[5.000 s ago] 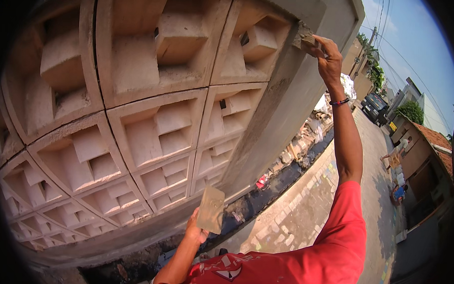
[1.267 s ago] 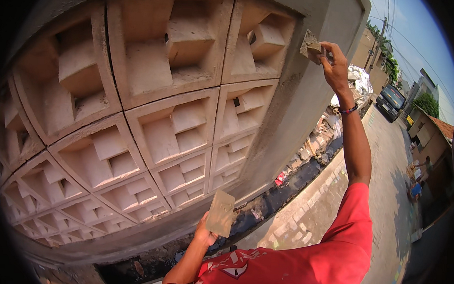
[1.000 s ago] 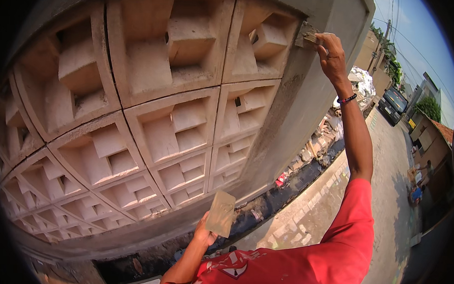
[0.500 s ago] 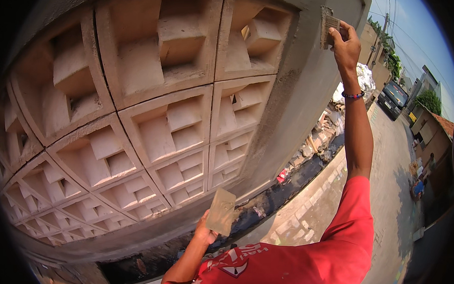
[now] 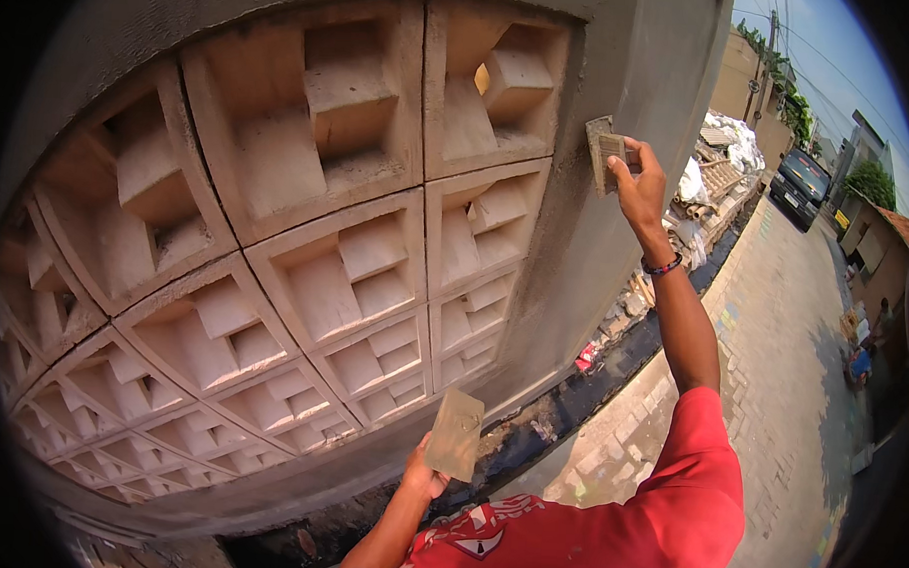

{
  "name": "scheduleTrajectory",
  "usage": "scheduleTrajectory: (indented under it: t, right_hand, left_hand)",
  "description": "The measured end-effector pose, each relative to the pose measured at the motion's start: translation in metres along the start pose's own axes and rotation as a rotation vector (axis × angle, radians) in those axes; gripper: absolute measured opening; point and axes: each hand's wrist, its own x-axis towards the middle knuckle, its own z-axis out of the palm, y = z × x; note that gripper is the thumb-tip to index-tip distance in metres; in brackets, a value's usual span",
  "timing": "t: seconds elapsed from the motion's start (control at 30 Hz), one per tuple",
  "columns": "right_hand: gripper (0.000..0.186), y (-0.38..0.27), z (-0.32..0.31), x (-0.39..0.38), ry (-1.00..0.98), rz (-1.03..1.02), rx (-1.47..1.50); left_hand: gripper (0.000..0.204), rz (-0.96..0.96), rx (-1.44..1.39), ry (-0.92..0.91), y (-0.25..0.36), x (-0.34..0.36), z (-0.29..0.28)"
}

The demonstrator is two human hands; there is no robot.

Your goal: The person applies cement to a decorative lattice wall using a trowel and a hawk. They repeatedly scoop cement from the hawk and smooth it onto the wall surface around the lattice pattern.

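Note:
My right hand (image 5: 638, 188) is raised at arm's length, its fingers closed around the back of a small plastering float (image 5: 599, 146). The float's flat face lies against the grey plastered pillar (image 5: 662, 71), beside the decorative vent blocks (image 5: 271, 142). Lower down, my left hand (image 5: 421, 473) grips the edge of a flat rectangular board (image 5: 455, 434) with a smooth grey-brown surface. The board is tilted up in front of the wall, apart from it. Its underside and part of my left fingers are hidden.
A dark ditch (image 5: 611, 385) runs along the wall's foot. Beyond the pillar lies a pile of rubble and white sacks (image 5: 725, 148). A paved lane (image 5: 762, 365) stretches right, with a dark vehicle (image 5: 800, 188) further off. A person (image 5: 884, 317) is at the far right.
My right hand has moved down and left with the float, along the pillar's face. My left hand and the board sit slightly further right and lower; the whole view has shifted a little.

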Motion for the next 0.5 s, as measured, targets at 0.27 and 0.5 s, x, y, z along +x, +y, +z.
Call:
scheduleTrajectory:
  t: [0.27, 0.5]
  right_hand:
    - [0.028, -0.084, -0.018, 0.135, 0.252, -0.196, 0.025]
    - [0.030, -0.048, 0.003, 0.108, 0.172, -0.191, -0.095]
  left_hand:
    - [0.025, 0.022, 0.029, -0.015, -0.001, 0.006, -0.006]
    - [0.026, 0.001, -0.002, -0.028, -0.006, 0.011, 0.003]
